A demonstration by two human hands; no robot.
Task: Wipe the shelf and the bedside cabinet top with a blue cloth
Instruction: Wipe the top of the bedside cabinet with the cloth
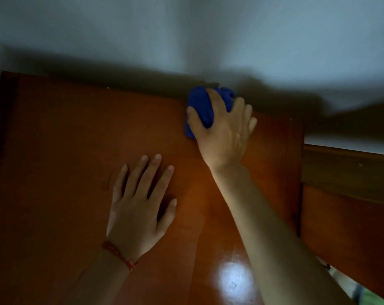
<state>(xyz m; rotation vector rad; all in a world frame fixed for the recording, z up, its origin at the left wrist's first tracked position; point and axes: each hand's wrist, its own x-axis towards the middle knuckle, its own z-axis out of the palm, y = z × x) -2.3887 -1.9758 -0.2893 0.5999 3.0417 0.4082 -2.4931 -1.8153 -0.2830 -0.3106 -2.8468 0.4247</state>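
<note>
A glossy reddish-brown bedside cabinet top fills most of the head view. A bunched blue cloth lies near its far right corner, close to the wall. My right hand presses down on the cloth, fingers spread over it and thumb on its left side. My left hand rests flat on the wood in the middle of the top, fingers apart, holding nothing. A red string bracelet circles my left wrist.
A pale wall rises right behind the cabinet's back edge. A wooden bed headboard stands against the cabinet's right side. A bright light reflection shines on the near part of the top.
</note>
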